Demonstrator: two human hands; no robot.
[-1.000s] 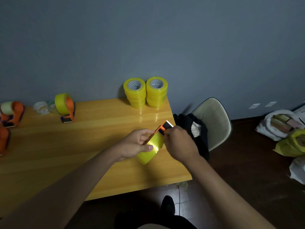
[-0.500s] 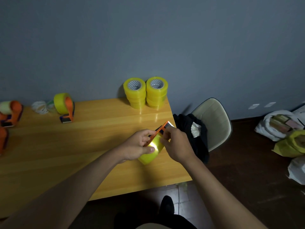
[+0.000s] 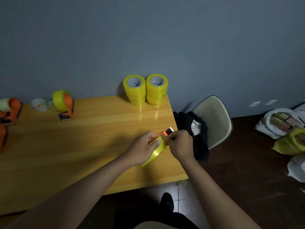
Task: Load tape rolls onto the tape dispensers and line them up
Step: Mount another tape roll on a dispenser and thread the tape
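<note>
Tape roll (image 3: 156, 152), yellow and already seated in an orange dispenser (image 3: 162, 135), is held just above the desk (image 3: 99, 138) near its right edge, toward the front corner. The left hand (image 3: 142, 150) wraps the roll and dispenser body, thumb across the yellow face, probably to keep the roll from spinning. The right hand (image 3: 179, 143) has its fingers (image 3: 168, 139) pinched together at the top of the roll just behind the cutter end; they seem to grasp the loose tape end, though the tape itself is too thin to make out. My reading is that the end is being led toward the blade so this dispenser is ready for use.

Two stacks of spare rolls (image 3: 145, 90) stand at the back right corner against the wall, within reach for further loading. A loaded dispenser (image 3: 63, 103) stands along the back edge toward the left, and more orange dispensers (image 3: 9, 108) sit at the left edge, which looks like the row being formed. Beside the desk a chair (image 3: 214, 118) carries dark clothing (image 3: 189, 129).
</note>
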